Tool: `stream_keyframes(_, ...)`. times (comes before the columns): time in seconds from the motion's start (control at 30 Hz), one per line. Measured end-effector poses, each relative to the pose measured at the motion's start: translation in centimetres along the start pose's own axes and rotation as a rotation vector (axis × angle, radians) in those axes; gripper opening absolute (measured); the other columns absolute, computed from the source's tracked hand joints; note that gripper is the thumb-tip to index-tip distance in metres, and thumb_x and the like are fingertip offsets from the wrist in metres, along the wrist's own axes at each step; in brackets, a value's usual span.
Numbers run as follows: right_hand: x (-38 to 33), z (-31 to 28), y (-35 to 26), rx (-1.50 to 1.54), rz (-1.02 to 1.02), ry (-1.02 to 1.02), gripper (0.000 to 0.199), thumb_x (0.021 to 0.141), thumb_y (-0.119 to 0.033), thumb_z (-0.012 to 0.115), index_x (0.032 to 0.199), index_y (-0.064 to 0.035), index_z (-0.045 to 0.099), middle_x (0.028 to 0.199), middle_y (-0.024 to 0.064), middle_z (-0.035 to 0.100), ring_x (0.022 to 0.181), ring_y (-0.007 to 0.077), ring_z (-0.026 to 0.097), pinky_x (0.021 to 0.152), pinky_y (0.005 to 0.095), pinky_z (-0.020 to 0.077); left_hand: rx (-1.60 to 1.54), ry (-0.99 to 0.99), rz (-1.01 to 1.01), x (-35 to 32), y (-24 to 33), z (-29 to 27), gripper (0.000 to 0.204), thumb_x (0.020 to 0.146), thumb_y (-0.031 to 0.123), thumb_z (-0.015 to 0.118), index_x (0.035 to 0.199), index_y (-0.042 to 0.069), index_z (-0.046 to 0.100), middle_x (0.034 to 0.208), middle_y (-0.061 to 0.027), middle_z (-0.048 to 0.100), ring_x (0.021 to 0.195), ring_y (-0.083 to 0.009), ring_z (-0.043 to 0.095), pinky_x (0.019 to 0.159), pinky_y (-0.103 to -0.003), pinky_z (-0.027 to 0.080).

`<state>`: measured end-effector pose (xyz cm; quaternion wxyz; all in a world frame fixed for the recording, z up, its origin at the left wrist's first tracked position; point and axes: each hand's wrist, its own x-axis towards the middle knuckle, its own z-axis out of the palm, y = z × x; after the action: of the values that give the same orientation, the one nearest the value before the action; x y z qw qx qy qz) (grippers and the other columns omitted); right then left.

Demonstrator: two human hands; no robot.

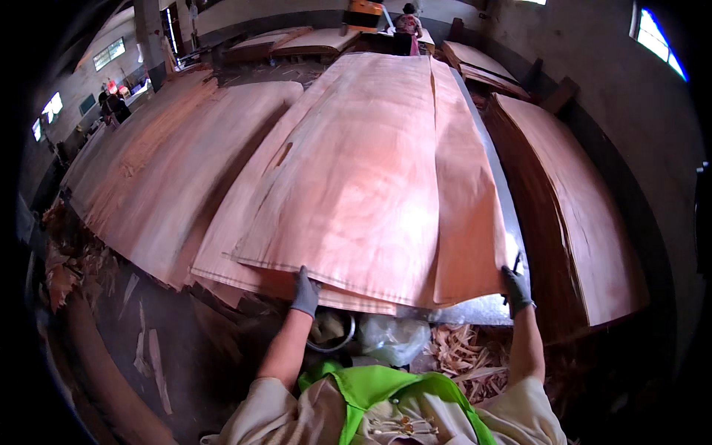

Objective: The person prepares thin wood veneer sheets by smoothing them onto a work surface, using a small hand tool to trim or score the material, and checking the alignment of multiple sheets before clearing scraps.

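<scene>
A large pinkish wood veneer sheet (356,193) lies spread in front of me, its near edge lifted and curving. My left hand (305,293), in a grey glove, is closed on that near edge left of its middle. At the near right corner my right hand (517,289), gloved too, grips the veneer. A slender dark object (517,262) shows at the right fingers; its kind is too small to tell. Under the lifted sheet lies another veneer layer (222,267), and a shiny metal tabletop (475,310) shows along the right and near edges.
Veneer stacks stand to the left (178,163) and right (578,200). Below the near edge are a clear plastic bag (393,340), a round rim (337,345) and wood scraps (467,356). A person (408,22) is at the far end, near an orange machine (363,13).
</scene>
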<state>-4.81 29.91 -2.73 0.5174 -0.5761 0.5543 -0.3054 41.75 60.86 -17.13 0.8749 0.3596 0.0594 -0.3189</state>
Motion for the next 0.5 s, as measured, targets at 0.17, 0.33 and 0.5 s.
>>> stream_keyframes(0.17, -2.2, -2.9, 6.8, -0.02, 0.229, -0.089, 0.047, 0.079, -0.056, 0.058, 0.071, -0.0097, 0.054, 0.05, 0.0029, 0.048, 0.038, 0.0149, 0.043, 0.037, 0.0293, 0.0332, 0.217, 0.005, 0.092, -7.7, -0.4, 3.7, 0.084, 0.088, 0.023, 0.053, 0.139, 0.037, -0.011, 0.14, -0.0056, 0.026, 0.126, -0.024, 0.034, 0.094, -0.041, 0.038)
stream_keyframes(0.33, -10.6, -4.9, 15.4, -0.546, -0.17, 0.247, 0.031, 0.073, -0.033, 0.069, 0.087, -0.0056, 0.064, 0.071, 0.0188, 0.061, 0.064, 0.0343, 0.06, 0.058, 0.0393, 0.0464, 0.411, -0.014, 0.024, -9.7, -3.5, 5.5, 0.063, 0.086, 0.017, 0.052, 0.139, 0.029, 0.022, 0.12, -0.0033, 0.041, 0.097, -0.0172, 0.046, 0.087, -0.036, 0.042)
stream_keyframes(0.5, -21.6, -6.1, 22.6, -0.559, 0.021, 0.209, 0.025, 0.075, -0.032, 0.066, 0.08, -0.007, 0.062, 0.069, 0.0182, 0.06, 0.064, 0.0365, 0.059, 0.056, 0.0433, 0.0453, 0.41, -0.088, -0.128, -8.9, -7.8, 5.5, 0.037, 0.087, 0.017, 0.049, 0.123, 0.02, 0.046, 0.109, -0.0021, 0.051, 0.092, -0.0174, 0.052, 0.074, -0.036, 0.047)
